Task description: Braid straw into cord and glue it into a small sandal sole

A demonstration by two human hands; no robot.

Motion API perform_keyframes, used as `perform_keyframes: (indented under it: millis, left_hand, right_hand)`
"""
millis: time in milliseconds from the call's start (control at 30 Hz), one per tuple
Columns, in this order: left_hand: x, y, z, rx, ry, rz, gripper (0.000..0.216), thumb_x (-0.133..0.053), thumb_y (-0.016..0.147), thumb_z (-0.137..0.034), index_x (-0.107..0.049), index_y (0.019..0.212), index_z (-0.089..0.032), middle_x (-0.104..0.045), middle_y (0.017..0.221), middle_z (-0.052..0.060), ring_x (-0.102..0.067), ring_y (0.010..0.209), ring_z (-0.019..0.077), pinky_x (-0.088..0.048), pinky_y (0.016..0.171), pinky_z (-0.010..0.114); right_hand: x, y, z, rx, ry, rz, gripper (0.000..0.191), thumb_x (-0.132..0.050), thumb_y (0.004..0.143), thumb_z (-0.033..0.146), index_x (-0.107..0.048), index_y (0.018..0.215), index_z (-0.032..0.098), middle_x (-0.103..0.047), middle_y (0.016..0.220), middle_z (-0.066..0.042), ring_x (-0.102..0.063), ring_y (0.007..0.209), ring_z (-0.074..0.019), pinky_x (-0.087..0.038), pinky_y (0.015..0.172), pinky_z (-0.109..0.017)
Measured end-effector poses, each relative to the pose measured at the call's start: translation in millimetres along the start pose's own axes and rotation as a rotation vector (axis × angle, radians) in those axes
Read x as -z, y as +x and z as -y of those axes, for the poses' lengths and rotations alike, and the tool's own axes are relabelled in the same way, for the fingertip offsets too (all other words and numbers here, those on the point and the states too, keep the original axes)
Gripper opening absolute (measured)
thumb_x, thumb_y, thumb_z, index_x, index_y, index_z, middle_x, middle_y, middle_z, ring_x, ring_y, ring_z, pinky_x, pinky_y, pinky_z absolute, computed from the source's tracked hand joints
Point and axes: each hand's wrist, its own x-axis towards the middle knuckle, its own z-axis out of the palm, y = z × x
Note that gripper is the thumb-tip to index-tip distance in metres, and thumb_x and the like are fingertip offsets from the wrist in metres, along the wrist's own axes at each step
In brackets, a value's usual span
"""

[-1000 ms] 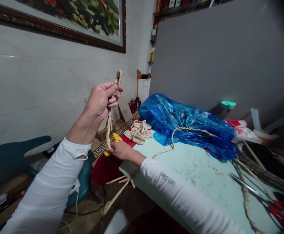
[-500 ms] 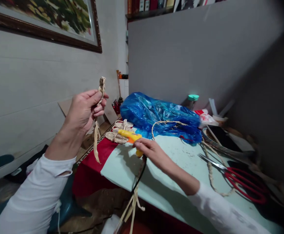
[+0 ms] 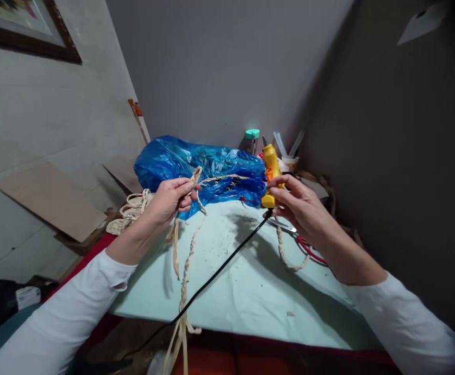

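My left hand [image 3: 175,200] pinches a short straw braid [image 3: 196,176], its looped end rising above the thumb and loose strands hanging below the fingers. My right hand [image 3: 294,200] is wrapped round a yellow hot glue gun [image 3: 271,161] with an orange trigger. The gun's nozzle points up, and a black cord [image 3: 227,263] runs from its base down across the table to the lower left. A longer braided straw cord [image 3: 188,260] lies between my hands and drops over the table's front edge in loose strands.
A blue plastic bag [image 3: 196,153] lies across the back of the table [image 3: 227,291]. Woven straw soles [image 3: 133,208] rest at the left. Red-handled scissors [image 3: 309,250] lie partly under my right arm. A jar with a teal lid [image 3: 252,134] stands behind.
My view has turned to the right. The glue gun has swung from pointing left, low over the table, to upright at the right. My left hand still holds the braid, now lower.
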Motion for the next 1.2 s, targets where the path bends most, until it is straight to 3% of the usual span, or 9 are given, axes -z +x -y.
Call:
perform_keyframes:
  millis: [167, 333, 500, 667, 767, 933, 1200]
  left_hand:
    - [-9, 7, 21, 0.073, 0.04, 0.039, 0.015, -0.072, 0.077, -0.023, -0.067, 0.075, -0.009, -0.057, 0.06, 0.001, -0.038, 0.041, 0.0026, -0.027, 0.038, 0.015]
    - [-18, 10, 42, 0.135, 0.05, 0.031, 0.016, -0.069, 0.077, -0.025, -0.066, 0.074, -0.01, -0.058, 0.058, 0.001, -0.039, 0.039, 0.0031, -0.028, 0.037, 0.015]
    - [-25, 6, 58, 0.161, 0.062, 0.044, 0.023, -0.071, 0.079, -0.034, -0.066, 0.082, -0.012, -0.065, 0.069, 0.003, -0.05, 0.043, 0.0066, -0.042, 0.04, 0.019]
    - [-28, -4, 68, 0.219, 0.062, 0.08, 0.025, -0.07, 0.081, -0.038, -0.061, 0.084, -0.015, -0.069, 0.075, 0.004, -0.063, 0.051, 0.0128, -0.051, 0.045, 0.023]
    - [-34, -9, 72, 0.274, 0.047, 0.119, 0.025, -0.07, 0.082, -0.037, -0.058, 0.085, -0.016, -0.069, 0.073, 0.003, -0.063, 0.048, 0.0128, -0.051, 0.044, 0.023]
    - [-45, -10, 75, 0.346, 0.029, 0.177, 0.025, -0.068, 0.083, -0.037, -0.05, 0.089, -0.02, -0.069, 0.068, 0.001, -0.064, 0.042, 0.0144, -0.049, 0.04, 0.022]
    - [-52, -17, 86, 0.396, 0.034, 0.175, 0.029, -0.067, 0.083, -0.043, -0.048, 0.089, -0.022, -0.068, 0.065, -0.001, -0.062, 0.038, 0.0155, -0.046, 0.035, 0.023]
  right_hand:
    - [-17, -7, -28, -0.077, 0.125, 0.124, 0.027, -0.072, 0.08, 0.033, -0.05, 0.093, 0.025, -0.06, 0.088, 0.003, -0.064, 0.08, -0.0131, -0.054, 0.073, -0.026]
    - [-33, -4, -42, -0.101, 0.273, 0.194, 0.031, -0.069, 0.08, 0.025, -0.04, 0.088, 0.024, -0.063, 0.096, 0.001, -0.067, 0.087, -0.0157, -0.052, 0.085, -0.035]
    - [-42, -12, -49, -0.189, 0.396, 0.161, 0.031, -0.068, 0.073, 0.019, -0.042, 0.089, 0.022, -0.065, 0.1, -0.002, -0.062, 0.08, -0.0135, -0.045, 0.073, -0.026]
    - [-46, -21, -64, -0.204, 0.423, 0.096, 0.029, -0.068, 0.08, 0.03, -0.047, 0.098, 0.023, -0.055, 0.074, 0.005, -0.044, 0.061, -0.0096, -0.035, 0.06, -0.023]
    - [-44, -20, -73, -0.226, 0.294, 0.085, 0.032, -0.073, 0.082, 0.04, -0.048, 0.085, 0.021, -0.043, 0.062, 0.008, -0.037, 0.054, -0.0089, -0.03, 0.053, -0.024]
    - [-37, -15, -76, -0.233, 0.072, 0.034, 0.042, -0.069, 0.084, 0.052, -0.049, 0.066, 0.019, -0.049, 0.058, 0.003, -0.045, 0.055, -0.0111, -0.035, 0.057, -0.027]
    - [-33, -18, -79, -0.244, 0.203, 0.058, 0.035, -0.067, 0.087, 0.049, -0.053, 0.077, 0.019, -0.048, 0.059, 0.004, -0.043, 0.055, -0.0107, -0.035, 0.055, -0.026]
